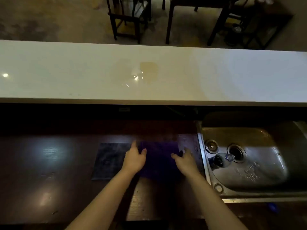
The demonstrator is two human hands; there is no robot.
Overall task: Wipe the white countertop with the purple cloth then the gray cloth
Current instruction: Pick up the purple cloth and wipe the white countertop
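The purple cloth (158, 161) lies on the dark lower counter, between my two hands. My left hand (134, 159) rests on its left edge with fingers spread. My right hand (185, 161) touches its right edge, fingers curled at the upper corner; whether it grips the cloth I cannot tell. The gray cloth (110, 161) lies flat just left of the purple one, partly under my left hand. Above them runs the white countertop (66, 72), with a wet yellowish spill (142, 73) near its middle.
A steel sink (259, 163) sits to the right, with a plastic bottle (222, 159) lying near its drain. The dark wooden counter (41, 171) spreads to the left. Dark chairs (129, 19) and table legs stand on the floor beyond the white countertop.
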